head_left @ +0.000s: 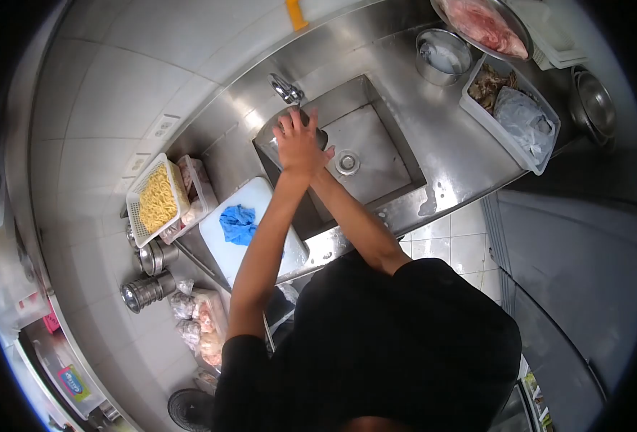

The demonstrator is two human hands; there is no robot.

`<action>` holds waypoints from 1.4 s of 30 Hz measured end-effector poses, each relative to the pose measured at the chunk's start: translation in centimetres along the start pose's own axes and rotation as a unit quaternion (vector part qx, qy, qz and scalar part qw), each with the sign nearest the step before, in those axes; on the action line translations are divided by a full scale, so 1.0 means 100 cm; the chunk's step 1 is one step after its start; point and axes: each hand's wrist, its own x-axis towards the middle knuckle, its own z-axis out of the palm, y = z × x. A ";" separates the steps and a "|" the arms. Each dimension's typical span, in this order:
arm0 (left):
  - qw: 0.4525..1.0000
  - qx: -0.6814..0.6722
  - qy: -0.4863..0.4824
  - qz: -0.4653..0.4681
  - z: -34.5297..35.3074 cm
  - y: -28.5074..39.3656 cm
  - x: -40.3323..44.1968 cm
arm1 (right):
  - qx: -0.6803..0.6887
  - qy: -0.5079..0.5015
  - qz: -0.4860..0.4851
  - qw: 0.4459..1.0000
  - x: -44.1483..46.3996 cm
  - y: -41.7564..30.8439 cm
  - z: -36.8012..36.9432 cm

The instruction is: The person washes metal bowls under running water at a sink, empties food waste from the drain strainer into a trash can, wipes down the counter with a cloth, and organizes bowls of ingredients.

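My left hand is over the left side of the steel sink, just below the tap. Its fingers are spread across a dark, rounded metal thing whose kind I cannot make out. Beneath it, my right hand is mostly hidden, with only a bit of its fingers showing, so its grip is not visible. To the left of the sink, a blue cloth lies crumpled on a white cutting board.
A basket of noodles stands left of the board. On the right counter are a metal pot, a white tub with a plastic bag, and a bowl with raw meat. Bagged food is at lower left.
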 end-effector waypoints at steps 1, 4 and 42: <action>0.998 -0.055 0.018 0.014 -0.002 -0.005 -0.005 | 0.007 0.000 0.007 1.000 -0.001 -0.001 0.002; 0.979 -0.191 0.060 0.044 -0.011 -0.027 -0.021 | 0.021 -0.006 0.019 1.000 -0.002 -0.011 0.007; 0.923 -0.366 0.099 -0.071 0.003 -0.057 -0.086 | -0.246 0.095 -0.172 0.949 -0.021 0.052 0.059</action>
